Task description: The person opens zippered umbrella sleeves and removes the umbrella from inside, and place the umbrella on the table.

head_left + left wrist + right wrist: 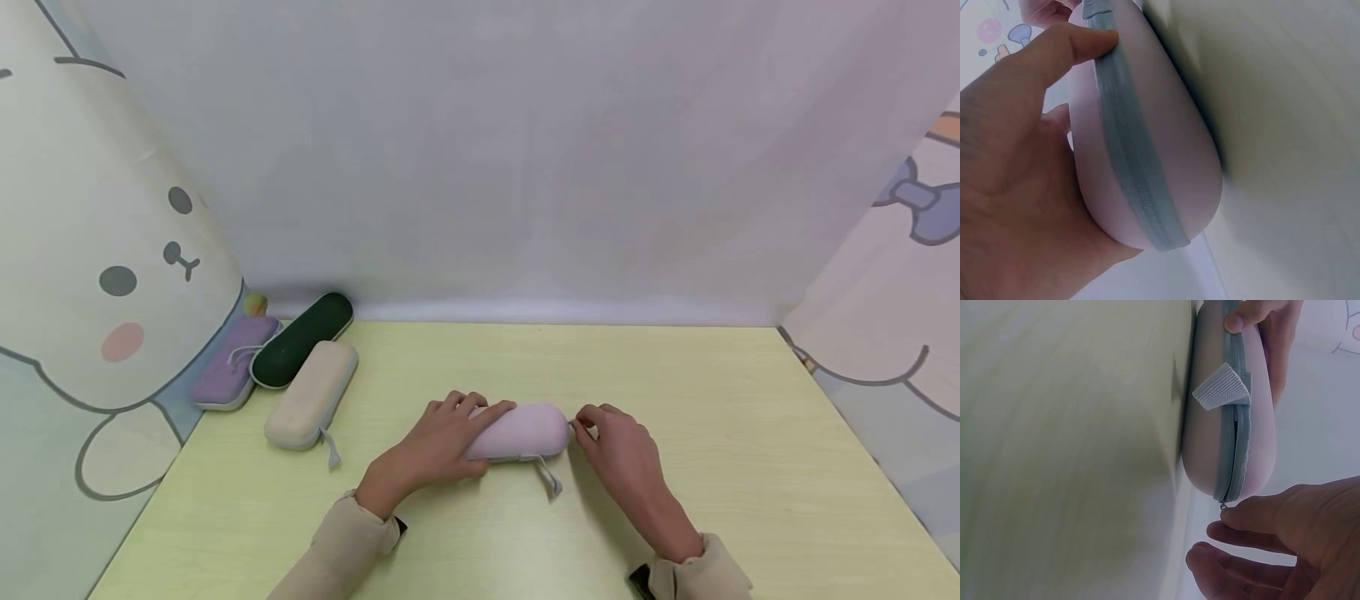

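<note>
Pink case, zip partly undone

- Curtained-off table, pale wood-grain top; can't tell wider room type
- Plain pale sheet hangs right across behind it
- Cartoon-print drapes close in both sides

We're looking across a pale wood-grain table, up to a plain whitish backdrop, bright along its foot, cartoon-printed left panel here, matching right panel there!
</note>
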`<state>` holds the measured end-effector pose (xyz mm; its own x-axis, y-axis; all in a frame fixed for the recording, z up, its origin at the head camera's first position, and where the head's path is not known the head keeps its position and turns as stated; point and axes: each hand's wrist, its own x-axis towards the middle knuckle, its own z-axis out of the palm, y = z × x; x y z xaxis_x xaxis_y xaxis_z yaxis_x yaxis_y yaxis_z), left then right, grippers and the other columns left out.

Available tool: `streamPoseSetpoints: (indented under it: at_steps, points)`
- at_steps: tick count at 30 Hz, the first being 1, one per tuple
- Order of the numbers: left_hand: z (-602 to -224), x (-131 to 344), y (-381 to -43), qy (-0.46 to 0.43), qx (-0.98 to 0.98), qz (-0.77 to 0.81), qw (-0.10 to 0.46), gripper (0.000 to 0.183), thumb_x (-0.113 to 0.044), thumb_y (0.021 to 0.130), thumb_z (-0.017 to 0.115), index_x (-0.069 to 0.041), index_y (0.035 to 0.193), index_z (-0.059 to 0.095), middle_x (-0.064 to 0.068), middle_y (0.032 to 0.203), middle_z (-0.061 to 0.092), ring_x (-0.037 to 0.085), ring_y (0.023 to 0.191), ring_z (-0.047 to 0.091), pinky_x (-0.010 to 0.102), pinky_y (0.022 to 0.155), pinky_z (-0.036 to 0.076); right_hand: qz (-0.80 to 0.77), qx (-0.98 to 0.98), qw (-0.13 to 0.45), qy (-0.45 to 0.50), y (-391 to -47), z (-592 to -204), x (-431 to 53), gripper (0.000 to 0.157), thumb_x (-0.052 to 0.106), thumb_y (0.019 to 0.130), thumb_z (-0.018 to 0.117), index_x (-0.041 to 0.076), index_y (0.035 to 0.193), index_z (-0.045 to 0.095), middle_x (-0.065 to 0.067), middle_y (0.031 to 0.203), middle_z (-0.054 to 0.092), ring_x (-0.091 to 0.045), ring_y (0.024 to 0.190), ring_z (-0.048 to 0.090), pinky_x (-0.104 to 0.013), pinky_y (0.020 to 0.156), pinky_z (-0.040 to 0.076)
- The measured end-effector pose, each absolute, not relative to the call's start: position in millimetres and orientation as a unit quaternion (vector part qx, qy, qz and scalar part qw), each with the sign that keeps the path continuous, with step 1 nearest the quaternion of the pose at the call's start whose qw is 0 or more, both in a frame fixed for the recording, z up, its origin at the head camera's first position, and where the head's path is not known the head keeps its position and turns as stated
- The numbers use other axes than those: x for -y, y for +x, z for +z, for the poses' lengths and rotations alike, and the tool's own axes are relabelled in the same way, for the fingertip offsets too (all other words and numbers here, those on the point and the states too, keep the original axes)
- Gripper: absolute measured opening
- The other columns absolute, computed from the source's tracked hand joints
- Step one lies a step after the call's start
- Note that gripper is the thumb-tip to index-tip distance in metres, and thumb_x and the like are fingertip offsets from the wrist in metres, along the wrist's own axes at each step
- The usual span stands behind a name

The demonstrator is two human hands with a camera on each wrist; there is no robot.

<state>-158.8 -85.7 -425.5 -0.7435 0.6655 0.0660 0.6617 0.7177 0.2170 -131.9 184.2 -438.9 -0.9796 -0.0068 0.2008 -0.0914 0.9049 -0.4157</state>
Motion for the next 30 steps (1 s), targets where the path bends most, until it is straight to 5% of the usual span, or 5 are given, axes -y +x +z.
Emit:
streamPoseSetpoints:
  at_steps: [30]
  points:
    - [-424.7, 84.2, -152.0, 0.363, -0.927, 0.096, -0.002, 0.075, -0.038, 0.083, 0.069, -0.033, 0.150, 0.036, -0.003, 0.129, 0.054, 0.022, 0.115, 0.050, 0.043, 0.088, 0.043, 0.249, 0.963, 0.080, 0.058, -141.7, -442.7, -192.0, 0.004, 0.022, 0.090, 0.071, 0.021, 0.094, 0.073, 0.005, 0.090, 0.070, -0.011, 0.071, 0.066, -0.025, 0.056, 0.048]
